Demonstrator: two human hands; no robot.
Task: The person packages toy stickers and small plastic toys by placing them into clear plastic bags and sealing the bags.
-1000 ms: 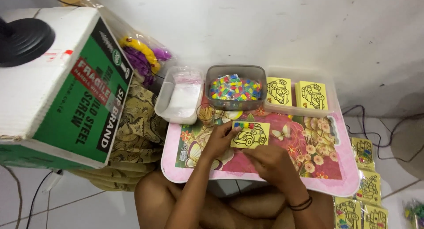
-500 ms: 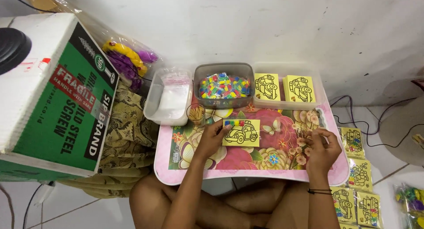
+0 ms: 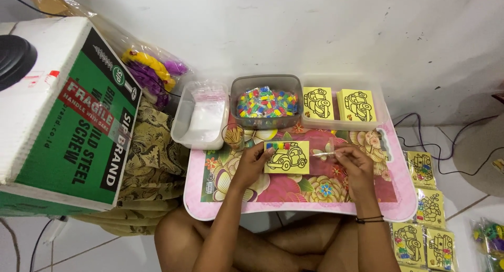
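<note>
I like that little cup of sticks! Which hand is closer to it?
Left. The left hand rests on the yellow car card, just below the cup of sticks; the right hand is across the card, farther away.

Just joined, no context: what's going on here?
A person sits at a small floral table. The left hand pins down a yellow car card; the right hand pinches a small clear strip just beside it. Behind are a tub of coloured pieces and a tray of more cards.
</note>
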